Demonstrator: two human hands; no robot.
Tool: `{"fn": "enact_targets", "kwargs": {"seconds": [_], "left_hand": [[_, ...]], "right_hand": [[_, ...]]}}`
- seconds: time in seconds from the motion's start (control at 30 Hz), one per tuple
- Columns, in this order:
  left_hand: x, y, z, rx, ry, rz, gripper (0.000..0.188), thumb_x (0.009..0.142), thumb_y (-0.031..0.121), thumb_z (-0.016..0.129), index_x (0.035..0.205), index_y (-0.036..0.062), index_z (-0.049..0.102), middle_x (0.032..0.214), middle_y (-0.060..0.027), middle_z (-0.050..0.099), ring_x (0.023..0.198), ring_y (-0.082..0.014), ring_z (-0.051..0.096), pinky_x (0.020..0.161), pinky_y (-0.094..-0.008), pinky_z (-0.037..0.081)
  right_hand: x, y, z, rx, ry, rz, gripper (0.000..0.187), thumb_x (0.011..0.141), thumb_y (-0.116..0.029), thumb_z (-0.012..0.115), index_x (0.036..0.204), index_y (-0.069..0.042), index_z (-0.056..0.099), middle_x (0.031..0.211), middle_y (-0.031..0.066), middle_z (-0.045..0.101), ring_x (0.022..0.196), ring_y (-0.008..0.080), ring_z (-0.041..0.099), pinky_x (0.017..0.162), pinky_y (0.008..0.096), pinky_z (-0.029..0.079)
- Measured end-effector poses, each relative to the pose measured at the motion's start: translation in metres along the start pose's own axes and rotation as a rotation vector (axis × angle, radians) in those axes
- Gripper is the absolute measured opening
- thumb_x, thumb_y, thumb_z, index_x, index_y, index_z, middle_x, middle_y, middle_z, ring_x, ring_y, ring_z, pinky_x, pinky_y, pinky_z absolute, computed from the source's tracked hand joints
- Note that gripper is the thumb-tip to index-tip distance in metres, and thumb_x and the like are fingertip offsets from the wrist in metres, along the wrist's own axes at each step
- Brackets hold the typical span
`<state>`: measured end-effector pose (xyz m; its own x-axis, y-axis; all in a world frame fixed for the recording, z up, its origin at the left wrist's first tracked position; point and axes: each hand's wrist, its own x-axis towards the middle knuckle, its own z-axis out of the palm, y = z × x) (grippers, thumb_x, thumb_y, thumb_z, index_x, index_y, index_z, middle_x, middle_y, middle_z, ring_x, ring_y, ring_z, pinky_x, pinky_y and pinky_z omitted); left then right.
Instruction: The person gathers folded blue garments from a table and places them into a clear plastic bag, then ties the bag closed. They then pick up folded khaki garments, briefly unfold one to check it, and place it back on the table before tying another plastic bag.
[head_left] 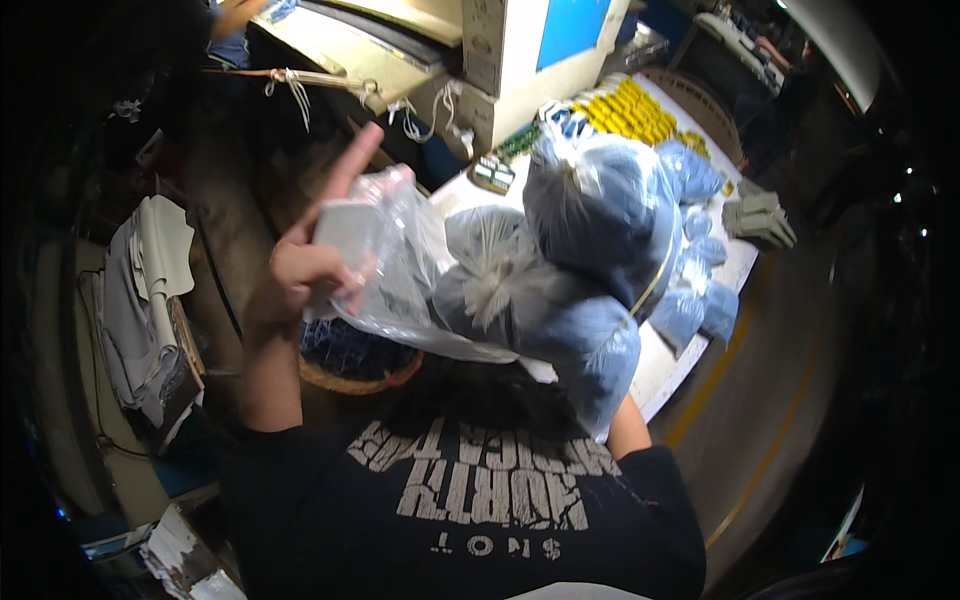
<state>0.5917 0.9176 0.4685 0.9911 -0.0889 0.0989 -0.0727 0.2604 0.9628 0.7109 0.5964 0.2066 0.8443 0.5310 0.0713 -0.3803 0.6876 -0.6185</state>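
Note:
My left hand (pixel 318 262) grips the edge of a clear plastic bag (pixel 392 265), its index finger stretched upward and the other fingers curled in. The bag hangs open to the right, against a knotted, filled translucent bag (pixel 500 275). A larger filled bag (pixel 610 205) with bluish contents rests above it, a thin yellow band around its side. Another bulging bag (pixel 600 365) hangs at the near edge of the white table (pixel 655 395). Only the forearm of my right arm (pixel 628 428) shows below that bag; my right hand is hidden behind the bags.
Smaller filled bags (pixel 690 305) lie at the table's right side, near pale work gloves (pixel 760 216). Rows of yellow items (pixel 630 112) stand at the back. A basket (pixel 345 378) holds dark blue material below my left hand. Pale sheets (pixel 158 245) hang at left.

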Motion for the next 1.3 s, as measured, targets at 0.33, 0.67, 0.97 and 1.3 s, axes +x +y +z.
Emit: {"fn": "enact_targets", "kwargs": {"seconds": [0.33,0.67,0.97,1.3], "left_hand": [[0.056,0.021,0.068,0.256,-0.433,-0.015,0.111,0.075,-0.009,0.046,0.175,0.0164,0.004,0.166,-0.0184,0.035,0.093,-0.0141,0.066,0.084,-0.0284,0.059],[0.091,-0.012,0.088,0.369,-0.678,0.268,0.102,0.079,0.001,0.054,0.172,0.0055,0.014,0.174,-0.0206,0.025,0.158,-0.0265,0.03,0.13,-0.0362,0.018],[0.106,-0.026,0.041,-0.104,-0.584,0.1,0.116,0.069,-0.006,0.05,0.174,0.0188,0.008,0.151,-0.016,0.03,0.093,-0.0187,0.054,0.076,-0.0311,0.047],[0.094,-0.01,-0.076,-0.84,-0.227,0.031,0.132,0.059,-0.002,0.056,0.174,0.031,0.001,0.162,-0.0381,0.038,0.053,-0.013,0.044,0.049,-0.0299,0.044]], "right_hand": [[0.009,-0.001,0.003,0.144,-0.128,0.027,0.078,0.099,-0.048,0.066,0.156,0.001,0.045,0.149,0.0209,0.059,0.134,0.0353,0.06,0.119,0.0498,0.046],[-0.005,-0.08,0.038,-0.435,-0.044,0.341,0.074,0.098,-0.037,0.071,0.154,0.004,0.046,0.143,0.0201,0.063,0.13,0.0295,0.063,0.116,0.0427,0.047],[0.071,-0.078,0.103,-1.485,-0.126,0.315,0.066,0.105,-0.046,0.061,0.151,0.0,0.049,0.139,0.0276,0.065,0.131,0.0391,0.061,0.113,0.0451,0.046],[0.092,-0.063,0.104,-2.603,-0.389,0.079,0.029,0.092,-0.025,0.064,0.117,-0.026,0.079,0.14,0.0067,0.059,0.139,0.0267,0.048,0.114,0.0906,0.002]]}}
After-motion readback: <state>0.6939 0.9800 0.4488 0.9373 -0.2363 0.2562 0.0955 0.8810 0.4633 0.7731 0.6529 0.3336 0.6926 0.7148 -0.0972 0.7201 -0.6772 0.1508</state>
